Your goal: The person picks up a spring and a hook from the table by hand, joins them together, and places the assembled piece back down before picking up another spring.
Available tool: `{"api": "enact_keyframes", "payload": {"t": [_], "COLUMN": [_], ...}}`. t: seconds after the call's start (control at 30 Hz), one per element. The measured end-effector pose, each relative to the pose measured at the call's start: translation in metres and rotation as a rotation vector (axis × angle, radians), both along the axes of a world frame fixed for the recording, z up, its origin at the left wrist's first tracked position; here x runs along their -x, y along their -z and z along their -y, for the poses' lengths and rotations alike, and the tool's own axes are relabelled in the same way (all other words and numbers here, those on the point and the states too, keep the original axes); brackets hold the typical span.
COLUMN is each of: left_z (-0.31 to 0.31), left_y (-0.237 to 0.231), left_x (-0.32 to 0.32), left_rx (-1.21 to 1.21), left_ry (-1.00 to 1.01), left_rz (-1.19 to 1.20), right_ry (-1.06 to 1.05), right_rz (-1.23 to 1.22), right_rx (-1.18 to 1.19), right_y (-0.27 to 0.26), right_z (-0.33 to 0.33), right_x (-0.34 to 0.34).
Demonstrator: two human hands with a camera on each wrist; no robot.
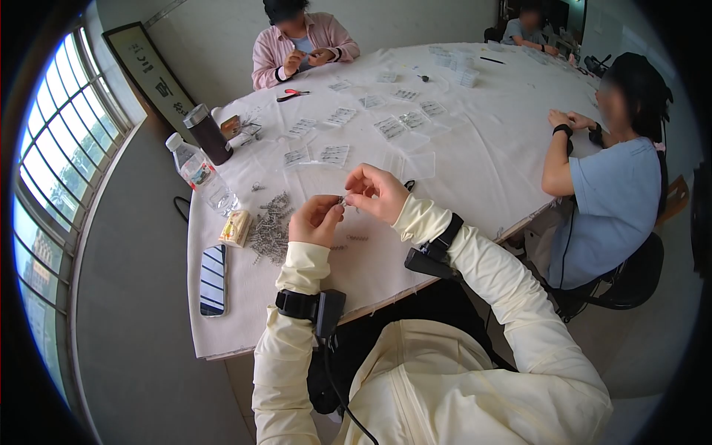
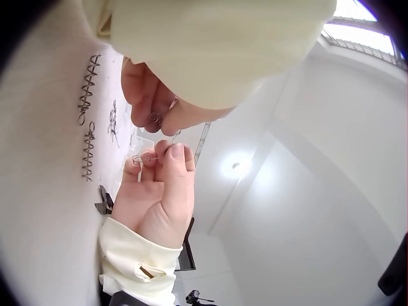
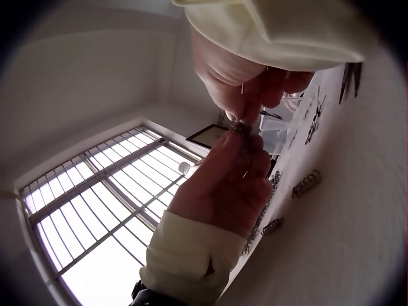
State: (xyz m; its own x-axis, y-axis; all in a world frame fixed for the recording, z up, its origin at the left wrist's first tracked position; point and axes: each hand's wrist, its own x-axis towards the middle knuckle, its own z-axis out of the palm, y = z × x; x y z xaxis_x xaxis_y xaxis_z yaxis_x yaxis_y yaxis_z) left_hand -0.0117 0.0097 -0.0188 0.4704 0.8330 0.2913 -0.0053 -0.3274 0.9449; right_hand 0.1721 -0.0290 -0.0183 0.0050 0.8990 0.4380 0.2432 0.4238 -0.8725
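Observation:
My left hand [image 1: 315,220] pinches a small metal coil spring [image 3: 241,127] between thumb and fingers, above the near part of the table. Right against it, my right hand [image 1: 381,194] pinches a thin bent wire piece [image 2: 150,158] with thumb and forefinger; its looped end sticks out past the fingers. The fingertips of both hands meet at the spring, and they partly hide it. Beside the left hand lies a heap of coil springs [image 1: 271,231]. A few loose springs [image 1: 357,238] rest on the cloth below the hands.
A phone [image 1: 213,280], a tissue pack [image 1: 236,228], a water bottle [image 1: 204,176] and a dark flask [image 1: 208,133] stand or lie at left. Clear plastic boxes [image 1: 334,154] with small parts spread beyond the hands. Red-handled pliers [image 1: 293,95] lie farther back. Other people sit around the table.

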Motion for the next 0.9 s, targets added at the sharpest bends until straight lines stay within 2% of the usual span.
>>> {"api": "enact_keyframes", "payload": {"t": [0.23, 0.37, 0.43, 0.47, 0.53, 0.63, 0.7, 0.9], "left_z": [-0.001, -0.001, -0.001, 0.001, 0.006, 0.007, 0.004, 0.0], "left_y": [0.004, 0.004, 0.004, 0.001, -0.006, -0.007, -0.003, 0.001], "left_x": [0.0, 0.001, 0.001, 0.002, 0.003, 0.002, 0.001, 0.001], "left_rx": [-0.006, -0.025, -0.186, -0.186, -0.354, -0.323, -0.265, -0.151], "left_ry": [0.026, -0.039, -0.134, -0.134, -0.174, -0.166, -0.138, -0.034], "left_rz": [0.028, -0.056, -0.161, -0.161, -0.271, -0.256, -0.209, -0.099], "right_ry": [-0.019, -0.014, -0.014, -0.013, -0.012, 0.036, -0.04, -0.07], "right_rz": [-0.002, 0.11, 0.157, 0.164, 0.172, 0.209, 0.027, -0.088], "right_rx": [-0.001, -0.03, -0.063, -0.052, -0.041, -0.029, 0.046, 0.127], "right_y": [-0.002, -0.003, -0.002, -0.002, -0.004, -0.006, -0.003, -0.009], "right_z": [0.001, 0.001, 0.001, 0.001, 0.003, 0.005, 0.002, 0.005], "right_x": [0.0, 0.0, 0.0, -0.001, 0.0, 0.0, 0.0, -0.004]}}
